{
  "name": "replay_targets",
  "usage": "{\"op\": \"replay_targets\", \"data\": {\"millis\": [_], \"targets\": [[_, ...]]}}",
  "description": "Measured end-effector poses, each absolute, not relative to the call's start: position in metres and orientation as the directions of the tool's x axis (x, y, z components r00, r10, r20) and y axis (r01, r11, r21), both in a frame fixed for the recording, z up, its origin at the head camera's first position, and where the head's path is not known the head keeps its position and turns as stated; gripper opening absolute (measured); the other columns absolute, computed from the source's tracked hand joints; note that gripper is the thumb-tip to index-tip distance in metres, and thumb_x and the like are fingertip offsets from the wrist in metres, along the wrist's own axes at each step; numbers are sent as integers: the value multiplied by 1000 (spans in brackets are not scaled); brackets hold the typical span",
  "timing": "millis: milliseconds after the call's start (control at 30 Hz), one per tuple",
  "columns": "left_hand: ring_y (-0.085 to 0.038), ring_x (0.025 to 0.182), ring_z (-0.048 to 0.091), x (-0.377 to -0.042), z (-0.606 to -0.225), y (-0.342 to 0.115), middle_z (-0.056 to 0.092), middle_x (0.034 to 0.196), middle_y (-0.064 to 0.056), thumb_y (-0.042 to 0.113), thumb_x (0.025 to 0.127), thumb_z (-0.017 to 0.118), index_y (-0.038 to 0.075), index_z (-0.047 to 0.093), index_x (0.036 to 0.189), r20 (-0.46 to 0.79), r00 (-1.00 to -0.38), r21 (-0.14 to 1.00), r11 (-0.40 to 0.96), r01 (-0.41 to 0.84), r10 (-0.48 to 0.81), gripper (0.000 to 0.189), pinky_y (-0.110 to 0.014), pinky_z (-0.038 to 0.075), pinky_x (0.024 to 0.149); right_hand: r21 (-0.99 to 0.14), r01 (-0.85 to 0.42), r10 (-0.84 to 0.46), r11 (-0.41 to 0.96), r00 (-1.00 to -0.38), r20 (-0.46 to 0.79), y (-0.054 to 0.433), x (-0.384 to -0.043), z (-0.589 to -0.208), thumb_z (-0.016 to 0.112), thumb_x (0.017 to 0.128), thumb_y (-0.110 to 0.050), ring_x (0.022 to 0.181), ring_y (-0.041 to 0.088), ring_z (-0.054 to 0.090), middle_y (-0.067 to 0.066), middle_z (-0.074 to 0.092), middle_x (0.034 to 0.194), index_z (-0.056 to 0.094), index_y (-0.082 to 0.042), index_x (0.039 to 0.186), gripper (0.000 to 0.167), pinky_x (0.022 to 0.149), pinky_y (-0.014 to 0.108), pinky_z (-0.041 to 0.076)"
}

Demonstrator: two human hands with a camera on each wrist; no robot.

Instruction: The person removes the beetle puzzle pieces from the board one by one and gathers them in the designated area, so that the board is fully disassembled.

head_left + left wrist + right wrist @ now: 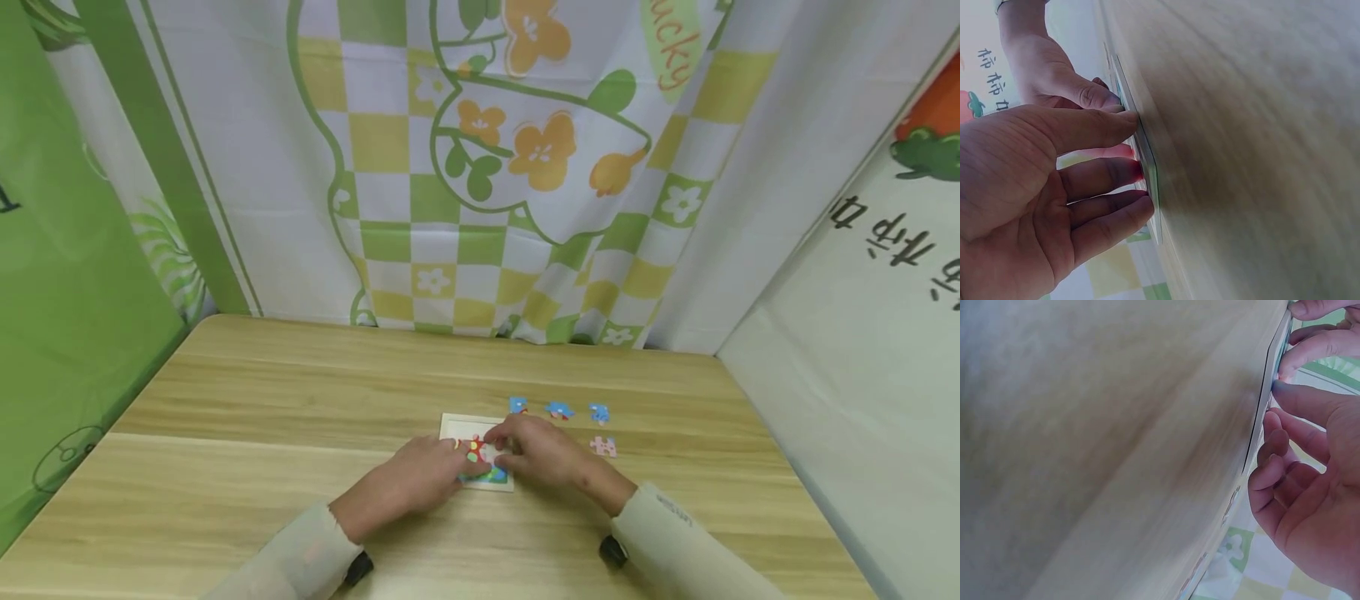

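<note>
A small jigsaw puzzle in a pale tray [472, 418] lies flat on the table, its upper part bare and its lower part filled with red, green and blue pieces. My left hand [427, 473] rests its fingertips on the left side of the puzzle; in the left wrist view its fingers [1104, 175] are mostly straight. From the right, my right hand [546, 452] pinches a pale pink puzzle piece [490, 453] between thumb and index finger, low over the tray. Its other fingers [1272, 481] curl inward in the right wrist view. Both hands partly hide the picture.
Behind and right of the tray lie loose puzzle pieces: a blue and red one [517, 405], another blue one [558, 409], a third blue one [599, 413] and a pink one [603, 446]. A patterned curtain [480, 250] hangs along the wooden table's [300, 400] back edge.
</note>
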State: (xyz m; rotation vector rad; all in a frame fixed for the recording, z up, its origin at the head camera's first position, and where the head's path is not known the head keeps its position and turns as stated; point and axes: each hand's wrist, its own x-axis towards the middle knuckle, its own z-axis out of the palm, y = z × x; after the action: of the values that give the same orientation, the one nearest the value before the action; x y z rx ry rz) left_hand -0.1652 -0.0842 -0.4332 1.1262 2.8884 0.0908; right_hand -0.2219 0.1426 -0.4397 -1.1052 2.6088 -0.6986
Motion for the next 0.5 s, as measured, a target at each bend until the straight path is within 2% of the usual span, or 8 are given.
{"op": "replay_targets", "data": {"millis": [233, 333, 500], "targets": [[-23, 109, 66, -164, -434, -86, 67, 133, -6, 18, 94, 75, 32, 71, 135, -18, -733, 88, 732, 676, 680, 43, -38, 57, 78, -511, -612, -719, 604, -695, -19, 139, -222, -440, 73, 95, -8, 90, 15, 61, -1, 69, 103, 73, -4, 122, 27, 79, 32, 51], [-23, 119, 63, -162, -433, -86, 62, 140, -7, 17, 97, 72, 34, 68, 139, -37, -728, 96, 728, 679, 685, 45, -39, 56, 83, -518, -602, -716, 608, -697, -31, 139, -222, -440, 74, 94, -8, 89, 14, 61, -2, 69, 102, 73, -4, 120, 26, 79, 33, 51], [-28, 128, 59, -162, -430, -91, 58, 146, -13, 15, 101, 67, 34, 63, 143, -77, -723, 111, 727, 678, 686, 46, -41, 56, 88, -517, -610, -725, 601, -689, -30, 137, -223, -441, 74, 94, -8, 91, 14, 62, -1, 69, 102, 71, -3, 121, 27, 81, 34, 52]]}}
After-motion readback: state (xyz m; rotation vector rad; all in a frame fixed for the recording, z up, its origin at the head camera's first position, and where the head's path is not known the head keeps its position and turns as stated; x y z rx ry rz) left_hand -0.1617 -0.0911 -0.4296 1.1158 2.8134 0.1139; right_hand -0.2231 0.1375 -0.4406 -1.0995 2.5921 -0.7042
